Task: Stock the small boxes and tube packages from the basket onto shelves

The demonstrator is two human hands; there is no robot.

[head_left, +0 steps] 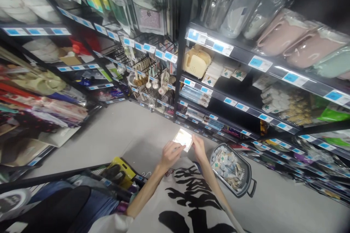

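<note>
Both my hands hold a small flat white packet [183, 138] out in front of me, low, over the grey floor. My left hand [170, 154] grips its near left edge with fingers curled round it. My right hand [198, 147] pinches its right edge. The packet glares bright, so its print cannot be read. Beneath my arms hangs a white cloth with bold black brush marks [191, 196]. A black shopping basket [232, 169] full of small packets stands on the floor just right of my right hand.
Black store shelves with blue price tags [218, 47] rise ahead and to the right, stocked with packets, jars and pink jugs [284, 32]. More shelves of goods line the left [41, 80]. A cart with a yellow-and-black item [120, 169] sits at lower left.
</note>
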